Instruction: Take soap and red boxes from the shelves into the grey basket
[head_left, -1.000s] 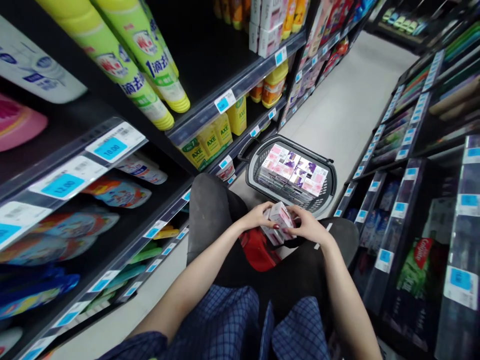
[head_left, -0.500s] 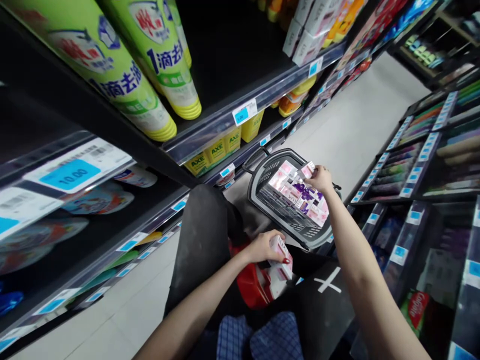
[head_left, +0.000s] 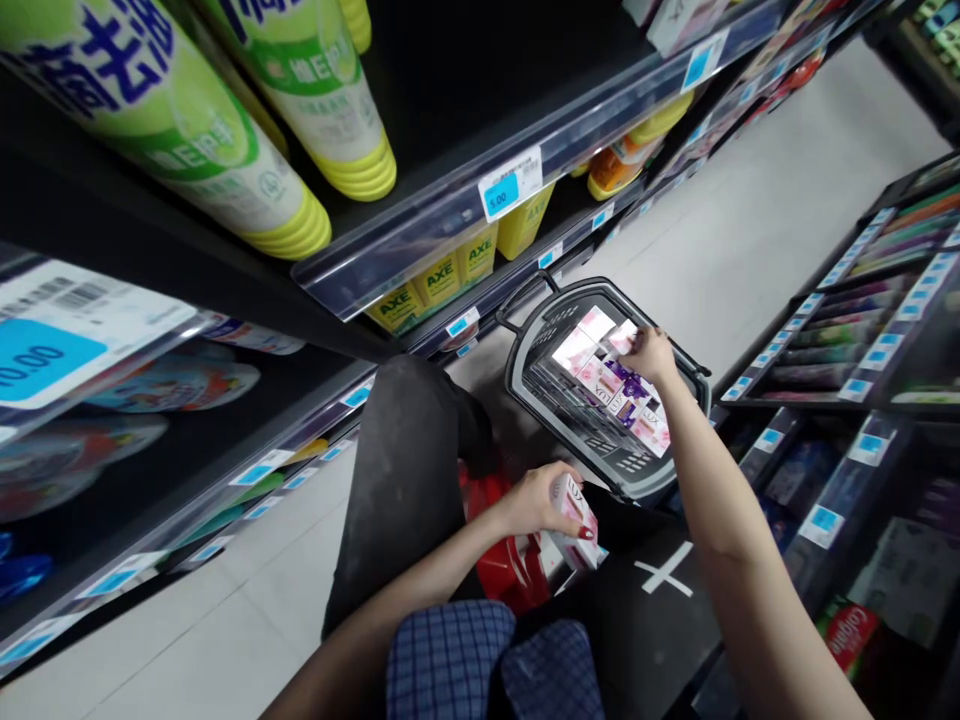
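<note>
My left hand [head_left: 544,500] is closed around a pink-and-white LUX soap box [head_left: 577,505], held over my lap, its thumb along the near side. Reaching into a dark grey shopping basket [head_left: 651,487], my right hand [head_left: 652,355] has its fingers closed on another soap box [head_left: 622,338] at the far side of the pile; its fingertips are partly hidden. Several pink and purple soap boxes [head_left: 598,378] lie in the basket, which stands on the floor beyond my knees.
A shelf of green detergent bottles [head_left: 217,150] rises at the left, with yellow AXE bottles [head_left: 439,280] below. Price-tagged shelves [head_left: 855,330] line the right side. A grey aisle floor [head_left: 757,190] runs between them. Something red [head_left: 506,575] sits between my legs.
My view has shifted, so the shelves sit higher and the basket looks slightly nearer. The right hand has lowered its soap box onto the pile; the left still holds its box.
</note>
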